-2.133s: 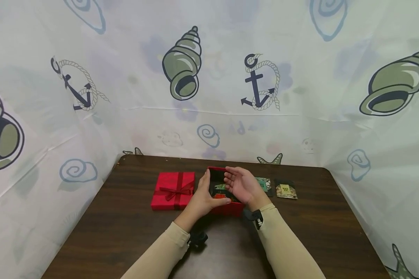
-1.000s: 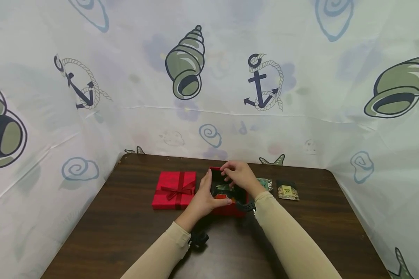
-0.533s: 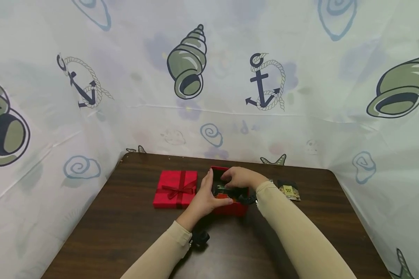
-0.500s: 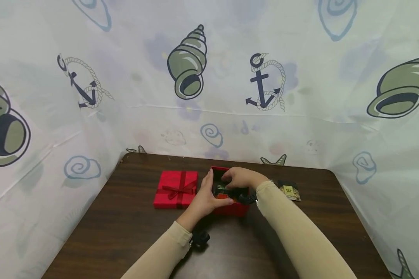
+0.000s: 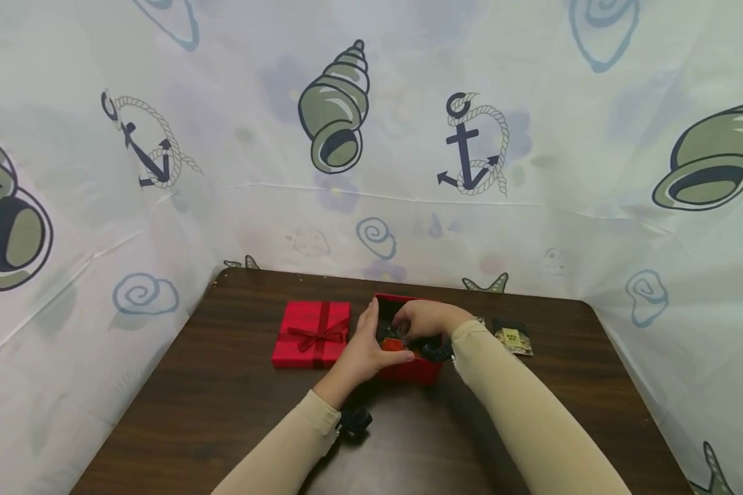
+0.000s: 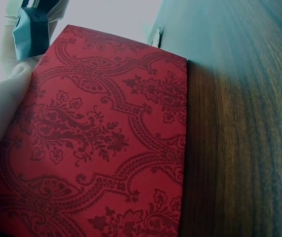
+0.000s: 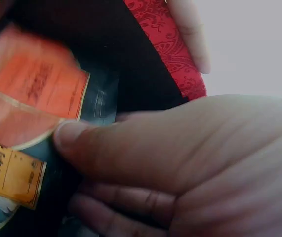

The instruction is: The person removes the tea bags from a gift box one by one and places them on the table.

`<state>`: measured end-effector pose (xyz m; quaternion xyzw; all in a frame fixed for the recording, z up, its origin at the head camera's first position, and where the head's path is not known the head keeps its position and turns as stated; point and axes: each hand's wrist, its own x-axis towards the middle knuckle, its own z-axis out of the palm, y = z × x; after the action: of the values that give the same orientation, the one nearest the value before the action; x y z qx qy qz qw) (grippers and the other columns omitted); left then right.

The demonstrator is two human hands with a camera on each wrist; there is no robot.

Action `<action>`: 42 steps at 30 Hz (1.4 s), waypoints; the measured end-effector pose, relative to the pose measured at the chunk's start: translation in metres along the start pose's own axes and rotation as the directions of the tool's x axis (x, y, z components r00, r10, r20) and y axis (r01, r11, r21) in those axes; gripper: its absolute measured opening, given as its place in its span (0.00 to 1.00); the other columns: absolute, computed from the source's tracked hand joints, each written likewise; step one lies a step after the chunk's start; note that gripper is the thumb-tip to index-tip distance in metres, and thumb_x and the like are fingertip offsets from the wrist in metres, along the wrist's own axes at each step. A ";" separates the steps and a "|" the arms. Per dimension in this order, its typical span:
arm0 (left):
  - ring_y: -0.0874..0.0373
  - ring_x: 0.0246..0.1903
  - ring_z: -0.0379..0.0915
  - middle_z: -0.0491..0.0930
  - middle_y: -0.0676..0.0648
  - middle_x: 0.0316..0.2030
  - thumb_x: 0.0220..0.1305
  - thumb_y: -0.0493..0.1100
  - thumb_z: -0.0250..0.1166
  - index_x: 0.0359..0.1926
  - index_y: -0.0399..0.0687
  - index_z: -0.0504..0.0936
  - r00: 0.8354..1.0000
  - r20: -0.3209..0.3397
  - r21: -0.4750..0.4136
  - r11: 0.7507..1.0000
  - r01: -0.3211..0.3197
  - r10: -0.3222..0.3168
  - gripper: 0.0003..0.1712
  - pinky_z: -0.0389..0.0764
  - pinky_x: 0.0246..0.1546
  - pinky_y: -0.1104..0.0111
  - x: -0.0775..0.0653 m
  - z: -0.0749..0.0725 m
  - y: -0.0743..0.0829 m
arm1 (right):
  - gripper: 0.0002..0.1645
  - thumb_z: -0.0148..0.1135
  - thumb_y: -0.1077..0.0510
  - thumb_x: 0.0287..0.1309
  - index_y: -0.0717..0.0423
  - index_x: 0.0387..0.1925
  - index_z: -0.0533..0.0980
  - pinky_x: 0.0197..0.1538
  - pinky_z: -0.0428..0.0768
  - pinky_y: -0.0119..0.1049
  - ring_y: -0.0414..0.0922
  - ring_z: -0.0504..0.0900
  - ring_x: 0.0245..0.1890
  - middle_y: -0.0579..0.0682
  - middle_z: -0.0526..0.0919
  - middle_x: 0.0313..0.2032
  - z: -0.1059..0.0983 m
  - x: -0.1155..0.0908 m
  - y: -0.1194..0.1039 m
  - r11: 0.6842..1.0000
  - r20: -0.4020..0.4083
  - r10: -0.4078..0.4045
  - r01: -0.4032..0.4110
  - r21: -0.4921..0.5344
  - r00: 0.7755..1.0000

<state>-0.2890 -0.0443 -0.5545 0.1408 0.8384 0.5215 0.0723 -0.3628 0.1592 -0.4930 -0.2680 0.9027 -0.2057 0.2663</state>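
A red patterned gift box [image 5: 408,373] with a black inside stands uncovered on the table. My left hand [image 5: 359,354] grips its near left corner, fingers along the left wall and thumb across the front. Its patterned wall [image 6: 96,128] fills much of the left wrist view, the thumb [image 6: 7,106] at its edge. My right hand [image 5: 430,317] reaches down into the box. In the right wrist view its thumb [image 7: 71,136] pinches the edge of an orange-labelled sachet [image 7: 39,84], the other fingers curled below. A sachet with a yellow label [image 7: 15,173] lies beside it.
The box's red lid [image 5: 297,320] with a dark red ribbon bow [image 5: 314,338] lies left of the box. To the right lies a flat sachet with a yellow label [image 5: 512,339]; another beside it is mostly hidden behind my right wrist. A patterned cloth [image 5: 371,227] hangs behind the table.
My right hand has turned over and gone down into the box, its fingers closing at the sachets. The orange label has shifted up slightly. My left hand has kept its hold on the box.
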 end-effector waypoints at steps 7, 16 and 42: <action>0.34 0.85 0.49 0.41 0.42 0.89 0.52 0.67 0.85 0.90 0.60 0.35 1.000 0.000 0.004 1.000 0.010 -0.010 0.83 0.69 0.77 0.36 -0.001 -0.002 -0.001 | 0.03 0.72 0.57 0.72 0.48 0.38 0.84 0.39 0.84 0.37 0.41 0.80 0.28 0.42 0.83 0.28 0.001 0.003 0.006 0.991 -0.078 -0.106 0.112 0.074 0.991; 0.33 0.85 0.51 0.42 0.41 0.89 0.51 0.67 0.85 0.90 0.59 0.35 1.000 -0.008 0.006 1.000 0.009 -0.009 0.83 0.67 0.78 0.36 0.001 -0.005 -0.001 | 0.04 0.66 0.54 0.78 0.48 0.43 0.79 0.42 0.84 0.39 0.46 0.82 0.34 0.47 0.86 0.37 0.005 -0.001 0.013 0.940 -0.314 -0.131 0.218 0.263 0.940; 0.32 0.84 0.52 0.42 0.41 0.89 0.52 0.65 0.86 0.90 0.61 0.35 0.999 -0.010 -0.015 0.999 0.031 -0.031 0.83 0.66 0.76 0.31 -0.001 -0.001 0.004 | 0.13 0.58 0.55 0.83 0.55 0.54 0.85 0.45 0.92 0.47 0.53 0.85 0.39 0.58 0.85 0.52 0.014 -0.023 0.030 0.727 -0.466 -0.114 0.393 0.563 0.878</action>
<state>-0.2877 -0.0433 -0.5505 0.1245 0.8370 0.5273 0.0770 -0.3491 0.1932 -0.5106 -0.2361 0.7651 -0.5869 0.1199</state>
